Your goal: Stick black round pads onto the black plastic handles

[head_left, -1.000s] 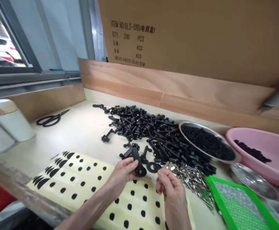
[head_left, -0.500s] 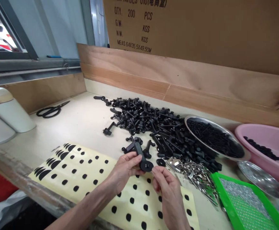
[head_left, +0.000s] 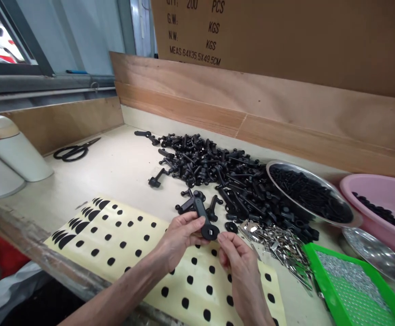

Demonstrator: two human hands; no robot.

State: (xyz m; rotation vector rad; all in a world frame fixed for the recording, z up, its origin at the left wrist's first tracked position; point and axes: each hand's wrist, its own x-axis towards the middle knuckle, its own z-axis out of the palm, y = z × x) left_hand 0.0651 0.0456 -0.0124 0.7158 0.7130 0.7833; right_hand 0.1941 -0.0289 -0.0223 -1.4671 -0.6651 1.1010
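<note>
My left hand (head_left: 180, 237) is closed round a black crank handle (head_left: 201, 210), thumb on top of its arm. The wide round end points toward me and shows a small bright square at its centre. At the rim of that end, my right hand (head_left: 236, 258) has thumb and forefinger pinched together; whatever is between them is hidden. Beneath both hands lies a yellow backing sheet (head_left: 165, 276) with rows of black rounded stickers. Several black crank parts (head_left: 214, 208) lie just beyond the held one, near a loose black disc (head_left: 231, 227).
Behind is a large heap of black crank parts (head_left: 197, 158). To the right are flat metal pieces (head_left: 279, 244), a steel bowl (head_left: 352, 219), a pink basin (head_left: 370, 181) and a green tray (head_left: 333, 290). Scissors (head_left: 77, 151) and white bottles (head_left: 24, 149) are at left.
The camera view has shifted slightly. The crank's round end has tilted a little, and its centre now shows a brighter square. Both hands keep nearly the same grip.
</note>
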